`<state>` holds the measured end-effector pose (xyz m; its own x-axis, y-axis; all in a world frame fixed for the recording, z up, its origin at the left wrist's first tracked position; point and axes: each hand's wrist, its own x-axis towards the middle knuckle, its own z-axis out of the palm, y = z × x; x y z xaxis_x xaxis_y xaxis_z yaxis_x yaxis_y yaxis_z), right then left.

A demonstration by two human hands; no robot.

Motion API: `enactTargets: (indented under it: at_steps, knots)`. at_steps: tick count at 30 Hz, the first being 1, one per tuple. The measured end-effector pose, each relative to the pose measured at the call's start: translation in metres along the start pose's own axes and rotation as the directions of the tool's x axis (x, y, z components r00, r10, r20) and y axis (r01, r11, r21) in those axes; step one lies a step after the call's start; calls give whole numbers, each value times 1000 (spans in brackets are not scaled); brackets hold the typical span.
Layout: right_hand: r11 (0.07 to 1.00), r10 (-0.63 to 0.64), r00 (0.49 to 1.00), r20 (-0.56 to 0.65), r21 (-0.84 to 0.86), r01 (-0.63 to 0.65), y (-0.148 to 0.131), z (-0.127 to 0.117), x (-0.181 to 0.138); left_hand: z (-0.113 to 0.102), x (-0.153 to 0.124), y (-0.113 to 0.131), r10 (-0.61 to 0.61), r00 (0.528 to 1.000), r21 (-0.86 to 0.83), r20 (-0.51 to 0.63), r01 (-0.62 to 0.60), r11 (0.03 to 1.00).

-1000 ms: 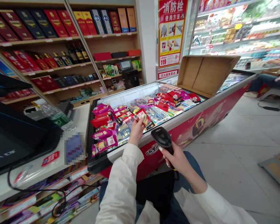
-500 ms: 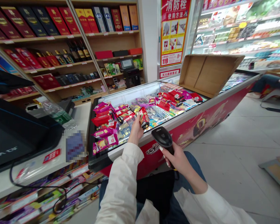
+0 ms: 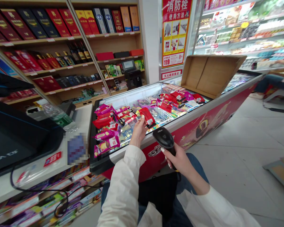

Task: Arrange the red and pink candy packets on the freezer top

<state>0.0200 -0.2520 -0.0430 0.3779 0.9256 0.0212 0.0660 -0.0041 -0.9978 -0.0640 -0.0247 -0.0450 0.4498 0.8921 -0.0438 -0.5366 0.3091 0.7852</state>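
Between the thumb and fingers of my left hand [image 3: 139, 130] is a red snack packet [image 3: 147, 117], held over the near edge of the freezer's glass top [image 3: 126, 134]. A black handheld barcode scanner [image 3: 164, 138] is gripped in my right hand [image 3: 178, 159], its head pointing up and toward the packet, a short way apart from it. Left of my left hand lies a spread of red and purple packets [image 3: 106, 121] on the glass. Another heap of similar packets [image 3: 172, 99] rests farther off to the right.
An open cardboard box [image 3: 210, 74] stands on the freezer's far part. At left are a counter [image 3: 80, 118] with a black checkout machine [image 3: 21, 135], a plastic bottle [image 3: 54, 113] and a cable. Shelves of boxes and bottles rise behind. A seated person [image 3: 272, 83] is at far right.
The packet in my left hand has been turned over, from its printed, dark-ended face to a plainer red side with a pale label. The scanner has barely moved.
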Motion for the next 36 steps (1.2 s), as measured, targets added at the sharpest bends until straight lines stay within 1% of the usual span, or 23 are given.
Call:
enactTargets:
  at_steps: [3, 9, 20, 24, 26, 27, 28, 29, 30, 31, 32, 33, 34, 35, 36]
  knots:
    - [1000, 2, 1000, 5, 8, -2, 0, 0, 0, -1, -1, 1, -5, 1000, 1, 19, 5, 1000]
    - [999, -30, 1000, 2, -40, 30, 0, -1, 0, 0, -1, 0, 8, 999, 15, 37, -8, 1000]
    - [1000, -16, 1000, 4, -13, 16, 0, -1, -1, 3, -1, -2, 21, 999, 45, 46, -24, 999]
    - [1000, -13, 1000, -4, -4, 13, -2, -3, -3, 3, 0, -3, 81, 997, 72, 11, -82, 994]
    - [1000, -13, 1000, -10, -8, 13, -2, -4, -4, 1, -1, 3, 174, 985, 177, -3, -171, 969]
    - [1000, -14, 1000, -14, -13, 13, -2, -5, -4, -1, -2, 8, 245, 970, 284, -3, -234, 930]
    - [1000, -14, 1000, -17, -17, 14, -1, -6, -4, -4, -3, 15, 326, 945, 422, 13, -301, 855]
    - [1000, -14, 1000, -18, -20, 14, 0, -7, -4, -7, -4, 22, 405, 913, 576, 51, -358, 735]
    - [1000, -15, 1000, -19, -22, 14, 1, -7, -4, -11, -5, 30, 466, 878, 715, 110, -395, 576]
    - [1000, -15, 1000, -18, -22, 15, 2, -7, -3, -15, -7, 38, 496, 850, 822, 179, -406, 399]
    - [1000, -17, 1000, -15, -19, 16, 3, -8, -3, -19, -8, 46, 497, 832, 893, 246, -394, 219]
    - [1000, -18, 1000, -11, -13, 18, 4, -8, -3, -23, -8, 53, 475, 827, 929, 299, -366, 52]
    - [1000, -21, 1000, -7, -7, 21, 6, -8, -2, -27, -9, 59, 446, 831, 940, 333, -329, -89]
    - [1000, -22, 1000, -4, 0, 22, 7, -8, -2, -31, -9, 63, 420, 837, 935, 352, -293, -199]
    - [1000, -21, 1000, -1, 7, 21, 8, -8, -1, -35, -9, 67, 404, 840, 923, 362, -262, -282]
